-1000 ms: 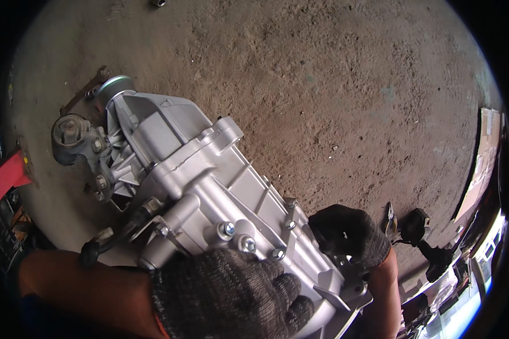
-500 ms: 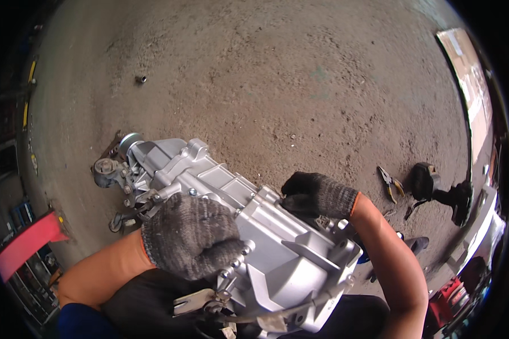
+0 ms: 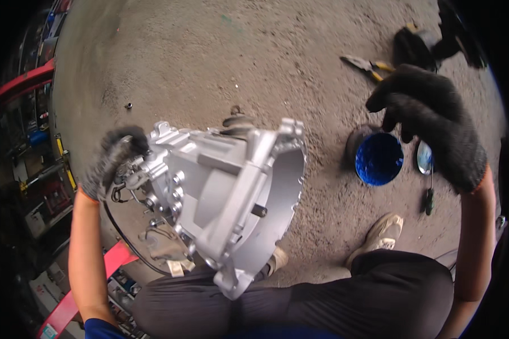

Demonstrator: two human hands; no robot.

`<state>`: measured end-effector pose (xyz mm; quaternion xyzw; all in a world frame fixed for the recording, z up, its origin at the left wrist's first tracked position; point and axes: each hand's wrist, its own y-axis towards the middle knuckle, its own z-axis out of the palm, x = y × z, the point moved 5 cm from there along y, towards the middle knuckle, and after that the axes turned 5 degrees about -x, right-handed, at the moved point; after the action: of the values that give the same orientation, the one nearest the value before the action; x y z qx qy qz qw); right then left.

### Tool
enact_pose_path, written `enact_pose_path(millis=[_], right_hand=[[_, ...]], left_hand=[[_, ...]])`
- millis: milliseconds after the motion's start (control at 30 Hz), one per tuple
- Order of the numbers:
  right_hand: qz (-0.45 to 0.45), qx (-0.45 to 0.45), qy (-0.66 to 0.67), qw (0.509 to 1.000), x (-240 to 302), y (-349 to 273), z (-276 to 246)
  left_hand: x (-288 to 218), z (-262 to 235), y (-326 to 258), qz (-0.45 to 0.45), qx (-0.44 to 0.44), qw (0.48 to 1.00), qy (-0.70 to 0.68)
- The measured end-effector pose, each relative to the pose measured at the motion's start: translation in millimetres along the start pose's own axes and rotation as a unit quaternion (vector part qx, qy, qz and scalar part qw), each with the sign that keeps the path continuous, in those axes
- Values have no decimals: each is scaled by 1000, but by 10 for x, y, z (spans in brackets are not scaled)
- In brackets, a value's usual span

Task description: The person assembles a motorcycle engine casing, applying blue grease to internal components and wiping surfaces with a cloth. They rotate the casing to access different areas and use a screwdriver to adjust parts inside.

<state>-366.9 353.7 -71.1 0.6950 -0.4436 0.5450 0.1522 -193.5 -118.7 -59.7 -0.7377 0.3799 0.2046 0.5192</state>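
A silver cast-metal gearbox [image 3: 215, 189] leans toward my lap, its wide open bell-shaped end facing right. My left hand [image 3: 117, 161], in a dark knitted glove and blurred by motion, is closed around its narrow far-left end. Several bolts line its near side, and a brownish lever hangs below. To the right, my gloved right hand [image 3: 438, 118] is held above the floor with fingers bent and apart, nothing visible in them. Just left of and below those fingers stands a tin [image 3: 352, 150] with blue paste inside. A screwdriver-like tool with a dark handle [image 3: 430, 200] lies beside it.
Yellow-handled pliers [image 3: 361, 63] and a black tool [image 3: 414, 48] lie at the upper right. A small socket-like metal piece [image 3: 129, 105] is on the floor at left. Red metal bars [image 3: 25, 82] and cluttered shelving line the left edge. My shoe [image 3: 383, 231] is below the tin.
The gearbox has turned, its wide end swinging to face right. My left hand has moved to its far end; my right hand has left it and moved right. The blue tin has come into view.
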Motion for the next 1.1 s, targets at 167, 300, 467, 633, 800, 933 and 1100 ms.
enact_pose_path(millis=[167, 300, 467, 633, 800, 933, 1100], right_hand=[[24, -17, 33, 999, -823, -674, -275], [79, 26, 131, 988, -1126, -943, 80], [60, 92, 164, 980, -965, -1333, -112], [84, 111, 187, 972, -1065, -1514, -227], [46, 106, 178, 977, -1123, -1590, -168], [34, 125, 153, 980, -1044, -1570, -134], [27, 117, 147, 982, -1099, -1615, -131]], left_hand=[[-1338, -78, 43, 8, -115, 982, 149], [-1717, 777, 307, -5, -28, 935, 354], [-958, 1452, 887, -122, 105, 884, 439], [-557, 1893, 954, -170, 131, 874, 436], [-580, 1984, 996, -223, 121, 868, 426], [-681, 1730, 954, -332, 68, 928, 156], [-1005, 2197, 860, -228, 240, 889, 317]])
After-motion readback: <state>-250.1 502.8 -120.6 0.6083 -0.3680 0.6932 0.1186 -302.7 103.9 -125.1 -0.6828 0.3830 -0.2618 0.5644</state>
